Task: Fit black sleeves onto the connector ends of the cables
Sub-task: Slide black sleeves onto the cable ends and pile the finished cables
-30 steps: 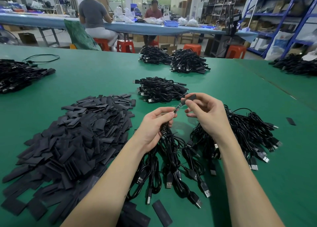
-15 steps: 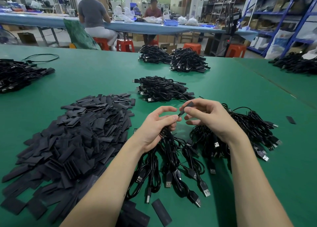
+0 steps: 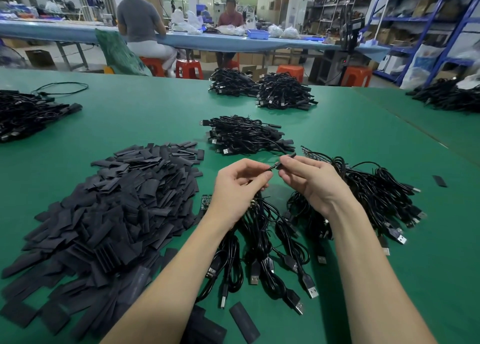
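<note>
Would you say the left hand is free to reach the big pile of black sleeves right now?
Probably not yet: the left hand pinches a cable end, though the sleeve pile lies unobstructed beside it.

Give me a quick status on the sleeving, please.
Left hand pinching cable end. Right hand pinching sleeve, sliding it on. Nothing in the way.

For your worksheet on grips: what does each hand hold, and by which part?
Left hand pinches a cable near its end; right hand pinches a black sleeve partway along, over that end.
</note>
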A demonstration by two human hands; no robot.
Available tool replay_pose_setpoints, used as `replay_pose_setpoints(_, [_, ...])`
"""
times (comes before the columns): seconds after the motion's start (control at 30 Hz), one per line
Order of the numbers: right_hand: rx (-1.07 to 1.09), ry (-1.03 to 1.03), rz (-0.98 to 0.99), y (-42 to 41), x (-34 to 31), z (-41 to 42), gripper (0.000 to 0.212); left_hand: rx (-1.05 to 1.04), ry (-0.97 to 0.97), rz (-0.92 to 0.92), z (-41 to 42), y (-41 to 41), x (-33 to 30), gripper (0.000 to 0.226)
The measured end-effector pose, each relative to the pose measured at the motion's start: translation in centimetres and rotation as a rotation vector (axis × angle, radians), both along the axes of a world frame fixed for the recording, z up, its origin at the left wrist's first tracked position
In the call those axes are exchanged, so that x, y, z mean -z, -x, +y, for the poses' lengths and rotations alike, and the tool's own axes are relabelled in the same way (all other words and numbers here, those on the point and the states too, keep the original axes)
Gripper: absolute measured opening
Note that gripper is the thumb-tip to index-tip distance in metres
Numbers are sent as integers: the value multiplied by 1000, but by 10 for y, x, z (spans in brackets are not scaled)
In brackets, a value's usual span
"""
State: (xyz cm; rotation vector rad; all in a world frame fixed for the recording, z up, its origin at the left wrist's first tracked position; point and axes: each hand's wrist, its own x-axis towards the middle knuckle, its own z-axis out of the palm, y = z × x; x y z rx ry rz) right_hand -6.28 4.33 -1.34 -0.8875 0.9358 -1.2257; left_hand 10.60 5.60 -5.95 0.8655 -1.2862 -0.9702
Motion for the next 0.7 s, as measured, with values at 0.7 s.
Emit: replay_pose_setpoints(0.7, [-240,54,192,1,4,1,17,202,-141,192,1,-8,-2,17])
